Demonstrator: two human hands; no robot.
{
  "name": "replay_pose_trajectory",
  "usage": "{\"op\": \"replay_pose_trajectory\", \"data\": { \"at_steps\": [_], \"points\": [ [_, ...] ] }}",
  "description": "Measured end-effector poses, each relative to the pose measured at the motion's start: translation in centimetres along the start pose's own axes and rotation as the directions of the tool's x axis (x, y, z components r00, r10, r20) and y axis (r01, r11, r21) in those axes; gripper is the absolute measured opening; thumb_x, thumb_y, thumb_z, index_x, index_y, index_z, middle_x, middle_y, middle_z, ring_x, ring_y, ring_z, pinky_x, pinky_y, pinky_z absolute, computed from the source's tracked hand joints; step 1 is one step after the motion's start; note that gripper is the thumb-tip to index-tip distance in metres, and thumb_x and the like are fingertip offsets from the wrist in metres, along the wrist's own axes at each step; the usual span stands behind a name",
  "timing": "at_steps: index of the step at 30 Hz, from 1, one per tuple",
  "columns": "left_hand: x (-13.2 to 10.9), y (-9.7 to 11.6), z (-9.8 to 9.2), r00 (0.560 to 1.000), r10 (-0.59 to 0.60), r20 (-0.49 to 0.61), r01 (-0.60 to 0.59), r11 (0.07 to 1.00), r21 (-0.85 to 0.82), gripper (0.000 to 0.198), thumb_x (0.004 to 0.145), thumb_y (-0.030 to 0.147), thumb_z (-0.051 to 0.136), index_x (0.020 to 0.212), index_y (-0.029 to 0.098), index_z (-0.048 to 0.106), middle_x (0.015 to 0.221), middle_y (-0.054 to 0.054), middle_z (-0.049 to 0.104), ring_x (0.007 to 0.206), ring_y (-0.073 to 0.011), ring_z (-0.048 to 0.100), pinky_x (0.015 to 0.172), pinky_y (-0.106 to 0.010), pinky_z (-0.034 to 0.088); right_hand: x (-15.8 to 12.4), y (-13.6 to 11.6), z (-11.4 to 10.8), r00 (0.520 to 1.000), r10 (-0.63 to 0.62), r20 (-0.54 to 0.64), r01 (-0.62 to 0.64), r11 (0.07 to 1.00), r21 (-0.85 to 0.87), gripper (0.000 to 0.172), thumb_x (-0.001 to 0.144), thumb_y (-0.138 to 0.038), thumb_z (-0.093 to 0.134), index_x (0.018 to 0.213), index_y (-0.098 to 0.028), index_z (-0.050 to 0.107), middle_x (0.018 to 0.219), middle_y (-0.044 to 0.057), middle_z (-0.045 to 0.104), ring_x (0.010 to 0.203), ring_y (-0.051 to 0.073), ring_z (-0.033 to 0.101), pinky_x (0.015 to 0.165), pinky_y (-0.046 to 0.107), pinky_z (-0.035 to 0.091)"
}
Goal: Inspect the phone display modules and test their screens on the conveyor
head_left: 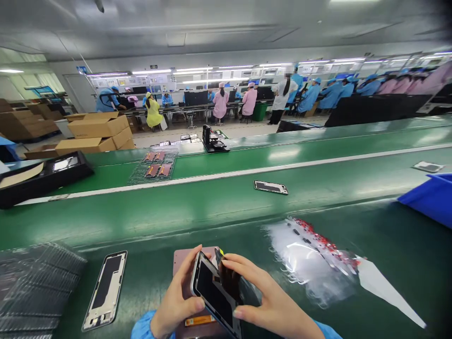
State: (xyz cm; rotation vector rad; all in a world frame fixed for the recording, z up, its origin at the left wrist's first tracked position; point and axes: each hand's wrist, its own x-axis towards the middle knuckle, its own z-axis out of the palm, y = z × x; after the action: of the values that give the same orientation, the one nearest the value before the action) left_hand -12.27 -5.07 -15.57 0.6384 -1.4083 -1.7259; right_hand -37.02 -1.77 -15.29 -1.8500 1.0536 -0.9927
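At a green assembly-line belt (226, 221): a phone body (212, 294) held tilted in both hands above a pink mat (187, 261).
The left hand (174, 306) curls around the silver edge, thumb on the dark glass, keeping the body raised off the mat. The right hand (271, 296) closes on the far side, its fingers (247, 266) near a small yellow-tipped dark part (219, 256), whose grip cannot be told. A bare phone frame (106, 289) lies flat within reach, beside stacked clear trays (35, 292).
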Motion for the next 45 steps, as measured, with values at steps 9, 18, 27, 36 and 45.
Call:
{"op": "replay_pose_trajectory", "data": {
  "at_steps": [9,18,27,36,45],
  "points": [
    [0.5,0.4,2.4,1.000,-0.015,-0.024,0.013,0.996,-0.091,0.077,0.072,0.044,0.083,0.141,0.036,0.050,0.150,-0.009,0.049,0.139,-0.0322,0.044,0.115,-0.044,0.037,-0.5,0.3,2.3,0.997,-0.043,-0.067,0.037,0.996,-0.079,0.073,0.086,-0.060,0.066,0.146,-0.024,0.047,0.151,0.016,0.043,0.139,0.031,0.042,0.113,0.044,0.039],
    [0.5,-0.1,2.8,0.997,-0.046,-0.057,0.035,0.984,-0.177,0.083,0.064,0.040,0.089,0.138,0.036,0.053,0.144,-0.010,0.055,0.138,-0.0342,0.045,0.107,-0.044,0.045,-1.2,0.7,3.3,0.992,-0.109,-0.056,0.094,0.969,-0.227,0.071,0.085,-0.043,0.073,0.148,-0.026,0.045,0.150,0.014,0.046,0.135,0.033,0.047,0.110,0.043,0.045],
    [0.3,-0.3,2.7,0.995,-0.074,-0.062,0.060,0.975,-0.213,0.088,0.058,0.037,0.093,0.136,0.035,0.053,0.132,-0.010,0.063,0.119,-0.0280,0.060,0.102,-0.040,0.046,-1.3,1.0,3.6,0.983,-0.177,-0.048,0.158,0.951,-0.265,0.075,0.086,-0.047,0.072,0.151,-0.029,0.039,0.150,0.013,0.045,0.135,0.032,0.048,0.108,0.043,0.047],
    [0.1,-0.4,2.6,0.996,-0.061,-0.063,0.049,0.983,-0.179,0.090,0.058,0.041,0.092,0.138,0.034,0.052,0.143,-0.013,0.055,0.119,-0.0315,0.060,0.101,-0.043,0.047,-1.5,0.6,3.5,0.980,-0.194,-0.034,0.175,0.936,-0.306,0.076,0.088,-0.046,0.070,0.153,-0.029,0.035,0.152,0.014,0.043,0.136,0.034,0.046,0.107,0.045,0.048],
    [0.0,0.0,2.7,0.999,-0.028,-0.043,0.022,0.991,-0.130,0.083,0.066,0.039,0.088,0.139,0.036,0.050,0.141,-0.010,0.057,0.128,-0.0286,0.055,0.108,-0.041,0.042,-1.2,0.5,3.5,0.969,-0.244,-0.023,0.220,0.906,-0.361,0.074,0.091,-0.048,0.065,0.154,-0.026,0.032,0.151,0.015,0.043,0.136,0.032,0.046,0.107,0.044,0.048]
  ]
}}
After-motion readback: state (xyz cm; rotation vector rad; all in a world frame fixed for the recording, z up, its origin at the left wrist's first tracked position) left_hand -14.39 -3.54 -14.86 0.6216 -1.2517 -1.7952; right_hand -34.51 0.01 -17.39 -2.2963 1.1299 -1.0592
